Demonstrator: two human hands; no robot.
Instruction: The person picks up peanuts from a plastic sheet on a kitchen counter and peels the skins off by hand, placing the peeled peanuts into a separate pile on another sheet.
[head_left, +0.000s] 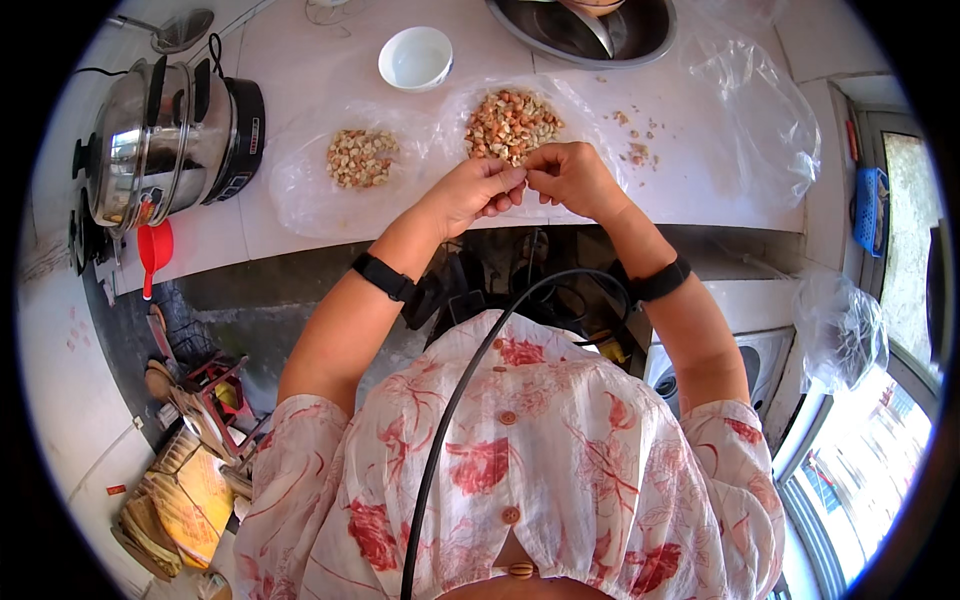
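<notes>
My left hand (480, 192) and my right hand (574, 180) meet at the fingertips, pinching something small, likely a kernel, mostly hidden by the fingers. Just beyond them lies a larger heap of nut kernels (511, 120), some reddish-brown, some pale, on a clear plastic bag (581, 101). To its left, a smaller, mostly paler pile of kernels (362, 157) rests on clear plastic film (296, 184). Small crumbs and flakes (637, 152) are scattered on the counter right of the large heap.
A white bowl (415, 60) and a metal basin (551, 54) with a ladle (596, 34) stand at the back. An electric steamer (161, 142) occupies the left, near a red scoop (154, 246). Crumpled plastic (772, 127) covers the right; the counter's front edge (525, 223) is near my wrists.
</notes>
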